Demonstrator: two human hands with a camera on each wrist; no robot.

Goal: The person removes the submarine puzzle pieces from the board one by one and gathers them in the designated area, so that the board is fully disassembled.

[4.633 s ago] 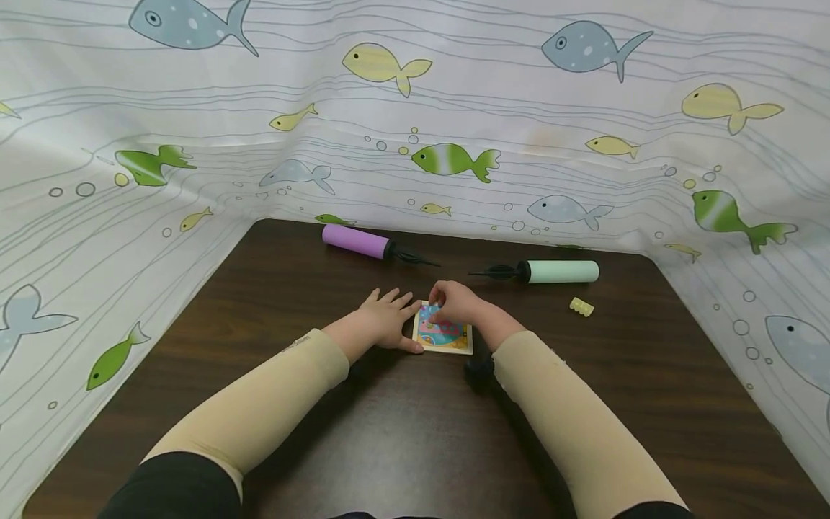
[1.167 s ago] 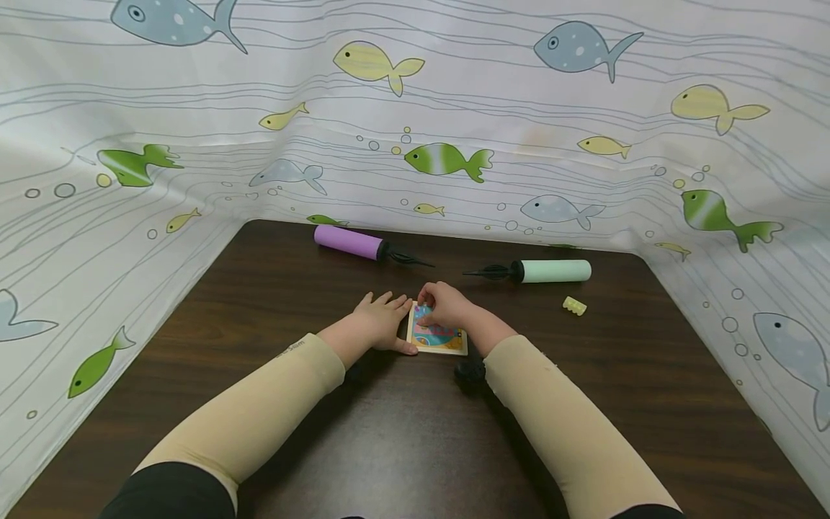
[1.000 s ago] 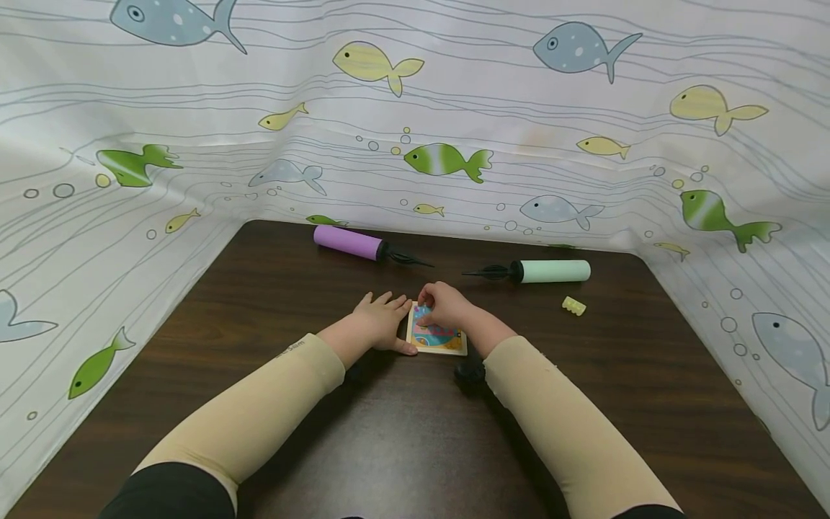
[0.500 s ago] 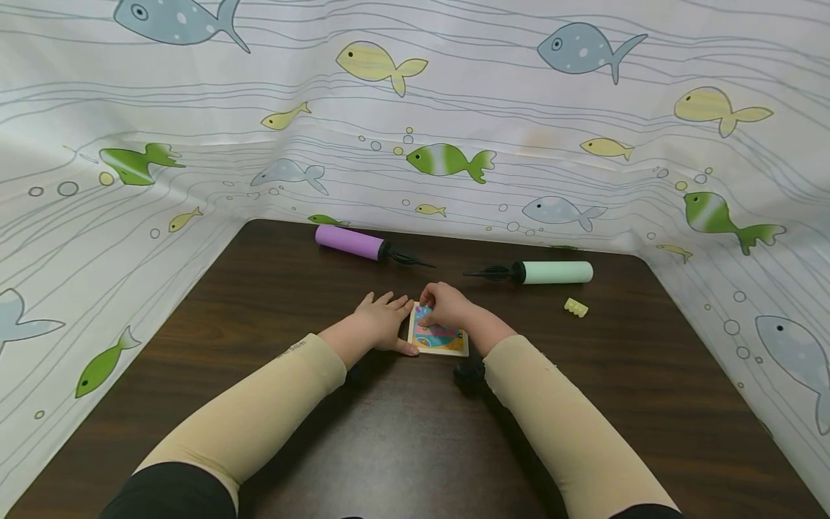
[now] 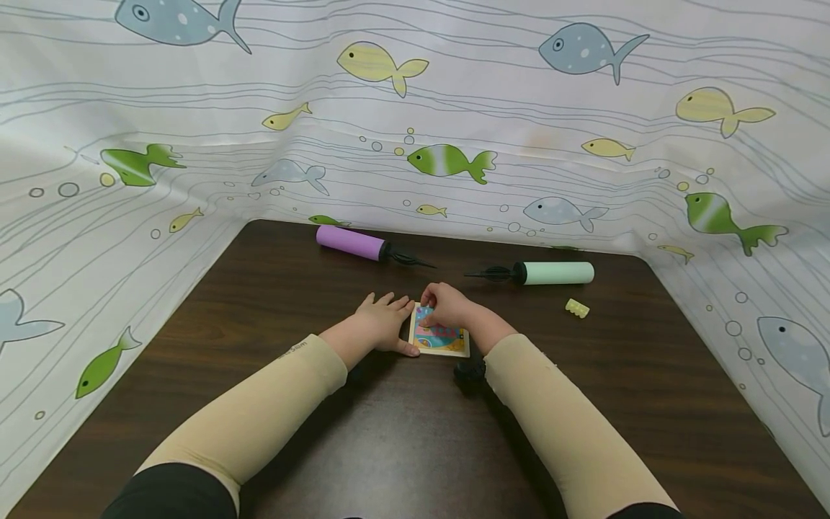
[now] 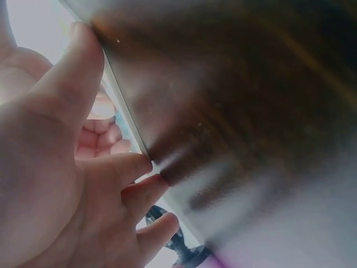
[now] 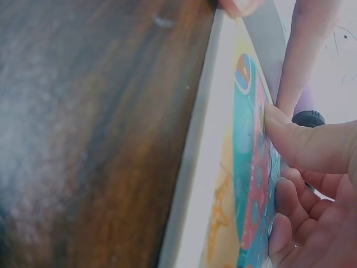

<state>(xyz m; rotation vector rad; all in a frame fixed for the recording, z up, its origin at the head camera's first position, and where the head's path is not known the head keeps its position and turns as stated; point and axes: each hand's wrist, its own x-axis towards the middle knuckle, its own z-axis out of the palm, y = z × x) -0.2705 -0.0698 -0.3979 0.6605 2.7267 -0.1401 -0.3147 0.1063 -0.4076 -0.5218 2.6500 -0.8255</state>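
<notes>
A small square picture puzzle (image 5: 447,340) in a pale wooden frame lies flat on the table, its face printed in blue, pink and orange. My left hand (image 5: 379,324) is spread flat at its left side, with the thumb and a forefinger touching the frame's edge. In the left wrist view the fingers of that hand (image 6: 83,162) stretch out along the rim. Over the puzzle's upper left part is my right hand (image 5: 450,304), its fingers curled. In the right wrist view the thumb (image 7: 301,142) and bent fingertips pinch at the printed face; any piece between them is hidden.
A purple balloon pump (image 5: 350,241) and a mint green balloon pump (image 5: 558,272) lie behind the hands on the dark wooden table (image 5: 402,432). A small yellow bumpy block (image 5: 577,308) is at the right. A fish-patterned curtain (image 5: 493,86) surrounds the table's far side.
The head view has shifted slightly. Both hands stay at the puzzle, the right one with only a tiny shift leftward over its face since the earliest frame.
</notes>
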